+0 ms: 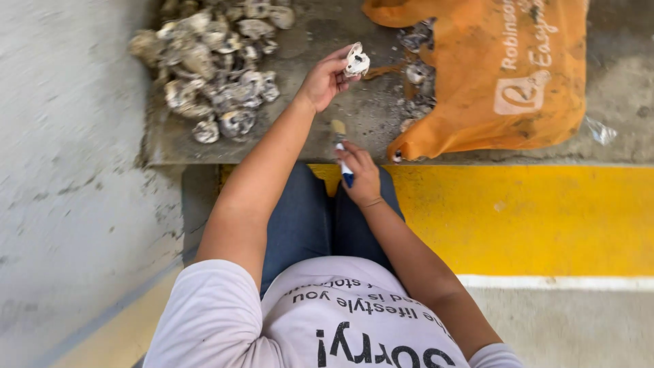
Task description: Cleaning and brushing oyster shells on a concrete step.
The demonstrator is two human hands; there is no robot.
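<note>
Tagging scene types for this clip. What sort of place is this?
Probably an outdoor concrete work spot, perhaps a kerbside or loading edge used for shellfish cleaning. Cues: the rough concrete floor with a yellow painted band, a pile of shells on the ground, and an orange bag spilling more shells.

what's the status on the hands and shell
Left hand holds shell up. Right hand grips brush. Shell pile left, orange bag right; nothing between.

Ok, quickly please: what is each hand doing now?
Left hand: closed, holding a shell.
Right hand: closed, holding a small brush.
</note>
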